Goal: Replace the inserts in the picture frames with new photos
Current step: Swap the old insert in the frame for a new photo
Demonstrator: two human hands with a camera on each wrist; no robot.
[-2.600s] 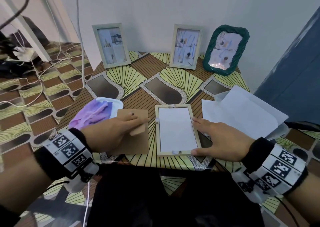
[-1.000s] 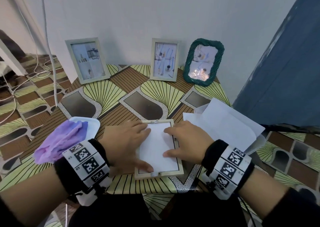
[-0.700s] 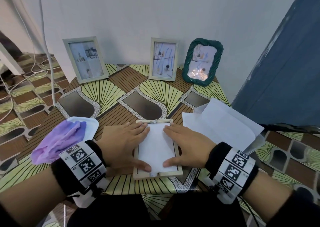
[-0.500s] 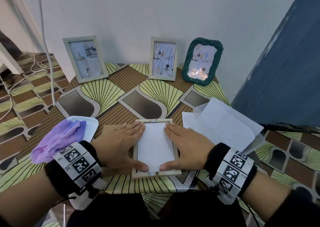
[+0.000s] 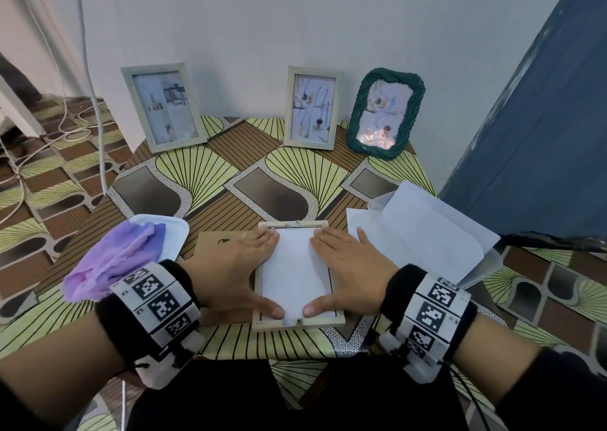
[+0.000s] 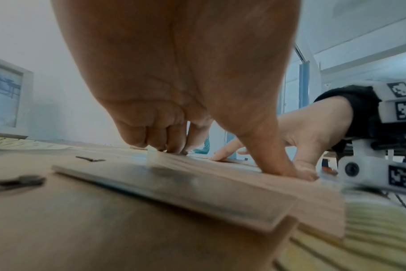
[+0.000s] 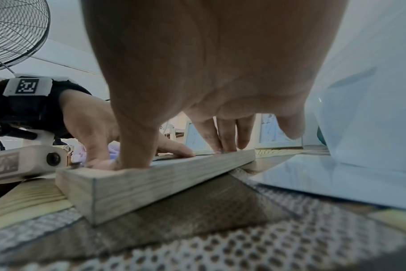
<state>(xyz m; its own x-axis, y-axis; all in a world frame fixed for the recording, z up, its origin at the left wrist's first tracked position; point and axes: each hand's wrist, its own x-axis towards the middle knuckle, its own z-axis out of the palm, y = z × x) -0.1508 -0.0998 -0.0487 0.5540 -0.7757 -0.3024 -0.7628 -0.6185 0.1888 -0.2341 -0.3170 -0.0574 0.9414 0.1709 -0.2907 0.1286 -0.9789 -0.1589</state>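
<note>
Left hand [image 5: 235, 271] and right hand [image 5: 348, 266], fingers flat, pressed a white sheet [image 5: 294, 279] into the face-down frame [image 5: 297, 322] at the table's [image 5: 282, 174] near edge | backing board [image 5: 210, 243] lay beside, not yet refitted | three frames stood behind.

Purple cloth [image 5: 118, 259] heaped on a white tray [image 5: 174, 233] near the bench [image 5: 203, 171] left edge. White cables [image 5: 65, 128] trailing over the patterned floor beyond. Fan grille [image 7: 14, 33] at left.
</note>
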